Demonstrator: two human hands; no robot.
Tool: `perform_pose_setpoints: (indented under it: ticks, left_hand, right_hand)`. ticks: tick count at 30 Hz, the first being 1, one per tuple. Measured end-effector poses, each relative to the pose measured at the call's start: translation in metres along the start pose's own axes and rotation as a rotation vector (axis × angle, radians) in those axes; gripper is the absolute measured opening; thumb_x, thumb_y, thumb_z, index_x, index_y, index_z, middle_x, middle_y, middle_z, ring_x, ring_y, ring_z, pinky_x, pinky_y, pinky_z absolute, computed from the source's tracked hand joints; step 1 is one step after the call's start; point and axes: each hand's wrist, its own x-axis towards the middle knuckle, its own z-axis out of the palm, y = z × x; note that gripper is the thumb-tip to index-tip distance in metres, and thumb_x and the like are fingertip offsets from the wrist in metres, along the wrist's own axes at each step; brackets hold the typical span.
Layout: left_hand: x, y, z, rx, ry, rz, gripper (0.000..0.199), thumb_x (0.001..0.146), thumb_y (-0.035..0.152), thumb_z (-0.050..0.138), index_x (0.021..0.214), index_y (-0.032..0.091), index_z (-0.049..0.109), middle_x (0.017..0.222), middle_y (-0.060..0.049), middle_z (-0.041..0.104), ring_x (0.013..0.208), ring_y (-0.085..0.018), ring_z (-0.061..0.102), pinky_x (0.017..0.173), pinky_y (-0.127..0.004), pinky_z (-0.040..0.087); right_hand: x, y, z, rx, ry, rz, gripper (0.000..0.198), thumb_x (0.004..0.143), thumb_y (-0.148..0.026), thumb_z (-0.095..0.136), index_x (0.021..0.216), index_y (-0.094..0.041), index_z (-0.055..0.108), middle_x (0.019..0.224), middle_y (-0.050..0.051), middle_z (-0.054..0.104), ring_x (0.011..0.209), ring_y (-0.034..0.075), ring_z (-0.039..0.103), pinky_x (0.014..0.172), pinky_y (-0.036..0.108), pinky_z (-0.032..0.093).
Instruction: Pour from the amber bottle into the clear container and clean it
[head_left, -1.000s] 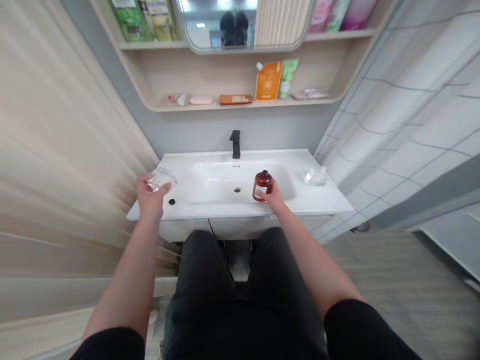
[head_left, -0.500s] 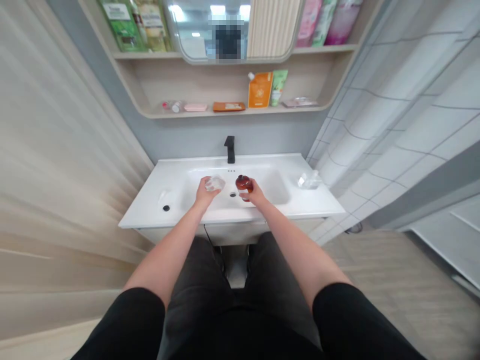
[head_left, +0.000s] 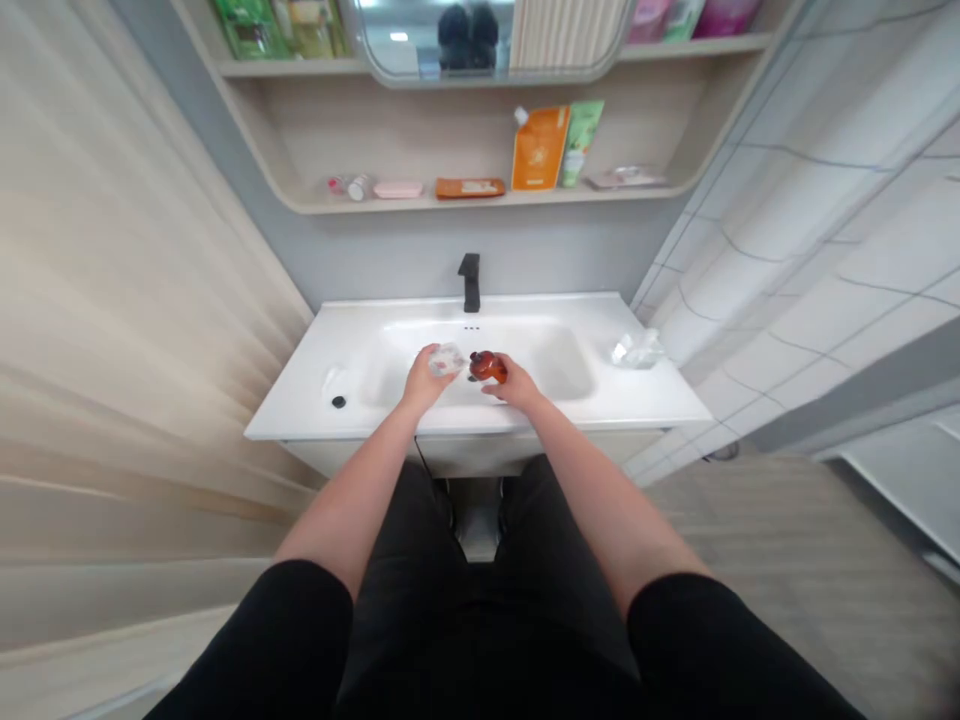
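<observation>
At the left of the counter [head_left: 292, 405] lies a small round black disc [head_left: 339, 402]. Next comes the left hand [head_left: 424, 383], over the sink [head_left: 566, 365], its fingers curled partway around the near left side of a clear cup [head_left: 448, 359]. The cup looks thin and light, likely glass or hard plastic; it may be slick when wet and, if glass, could chip, so a gentle hold low on the side, clear of the rim, seems best. Just to its right, also over the sink, is a brown bottle [head_left: 491, 368], tipped so its dark neck points left toward the cup; whether the two touch is unclear. The right hand [head_left: 519, 385] has hold of its body from the right, fingers closed around it as far as shows. The bottle looks smooth and stiff, probably heavier than the cup if it has liquid inside, and a full wrap around the body should resist slipping. On the right end of the counter sits a clear, crinkled-looking item [head_left: 637, 350].
</observation>
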Motion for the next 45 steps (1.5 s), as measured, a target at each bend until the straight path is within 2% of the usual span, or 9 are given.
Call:
perform_pose_setpoints:
  ticks: [5, 10, 15, 20, 25, 32, 37, 45]
  left_hand:
    - [-0.001, 0.003, -0.002, -0.007, 0.013, -0.031, 0.081, 0.076, 0.017, 0.099, 0.15, 0.026, 0.069, 0.155, -0.017, 0.07, 0.118, -0.032, 0.079, 0.117, -0.052, 0.061]
    - [-0.003, 0.005, -0.003, 0.042, -0.025, 0.017, 0.083, 0.077, 0.014, 0.098, 0.154, 0.023, 0.069, 0.157, -0.017, 0.068, 0.121, -0.033, 0.079, 0.12, -0.054, 0.061]
    - [-0.006, 0.008, -0.003, 0.085, -0.06, 0.046, 0.084, 0.079, 0.012, 0.096, 0.156, 0.03, 0.069, 0.156, -0.014, 0.068, 0.127, -0.034, 0.079, 0.122, -0.056, 0.061]
    - [-0.008, 0.016, -0.007, 0.157, -0.097, 0.081, 0.083, 0.082, 0.01, 0.092, 0.159, 0.028, 0.068, 0.157, -0.015, 0.066, 0.133, -0.034, 0.076, 0.125, -0.054, 0.059]
    - [-0.011, 0.024, -0.008, 0.237, -0.125, 0.114, 0.081, 0.083, 0.008, 0.09, 0.158, 0.029, 0.068, 0.157, -0.014, 0.066, 0.146, -0.036, 0.069, 0.132, -0.054, 0.055]
    - [-0.012, 0.024, -0.008, 0.291, -0.133, 0.137, 0.082, 0.084, 0.006, 0.086, 0.16, 0.027, 0.066, 0.159, -0.014, 0.065, 0.148, -0.037, 0.068, 0.131, -0.053, 0.057]
    - [-0.013, 0.025, -0.008, 0.309, -0.126, 0.169, 0.078, 0.086, 0.005, 0.082, 0.16, 0.026, 0.067, 0.16, -0.014, 0.064, 0.148, -0.036, 0.069, 0.131, -0.051, 0.057]
    - [-0.015, 0.026, -0.007, 0.354, -0.124, 0.18, 0.083, 0.086, 0.001, 0.077, 0.164, 0.027, 0.066, 0.168, -0.015, 0.06, 0.152, -0.037, 0.066, 0.132, -0.051, 0.056]
  right_hand:
    - [0.004, 0.007, 0.003, -0.066, 0.016, -0.009, 0.09, 0.064, -0.023, 0.1, 0.148, -0.027, 0.068, 0.141, 0.012, 0.082, 0.127, 0.04, 0.079, 0.119, 0.06, 0.059]
    - [0.007, 0.006, 0.004, -0.115, -0.004, 0.014, 0.087, 0.064, -0.021, 0.1, 0.146, -0.027, 0.071, 0.138, 0.01, 0.083, 0.125, 0.039, 0.08, 0.117, 0.057, 0.06]
    - [0.004, 0.002, 0.003, -0.127, 0.003, -0.014, 0.086, 0.062, -0.018, 0.099, 0.144, -0.027, 0.072, 0.136, 0.009, 0.084, 0.125, 0.039, 0.08, 0.116, 0.055, 0.062]
    - [0.002, -0.002, 0.003, -0.172, -0.014, -0.019, 0.086, 0.065, -0.016, 0.097, 0.147, -0.025, 0.071, 0.142, 0.012, 0.083, 0.129, 0.039, 0.079, 0.118, 0.054, 0.061]
    - [0.002, -0.002, 0.004, -0.205, -0.032, -0.027, 0.087, 0.066, -0.016, 0.096, 0.149, -0.024, 0.07, 0.143, 0.012, 0.082, 0.131, 0.038, 0.079, 0.12, 0.053, 0.06]
    - [0.002, -0.001, 0.003, -0.185, -0.035, -0.039, 0.084, 0.063, -0.016, 0.097, 0.143, -0.028, 0.073, 0.136, 0.008, 0.084, 0.125, 0.036, 0.081, 0.116, 0.052, 0.062]
    - [0.002, -0.001, 0.003, -0.165, -0.041, -0.041, 0.085, 0.064, -0.015, 0.096, 0.144, -0.027, 0.073, 0.137, 0.008, 0.085, 0.126, 0.036, 0.08, 0.117, 0.053, 0.062]
    - [0.001, -0.004, 0.002, -0.187, -0.052, -0.017, 0.084, 0.064, -0.016, 0.098, 0.144, -0.027, 0.073, 0.139, 0.009, 0.084, 0.128, 0.038, 0.08, 0.119, 0.054, 0.061]
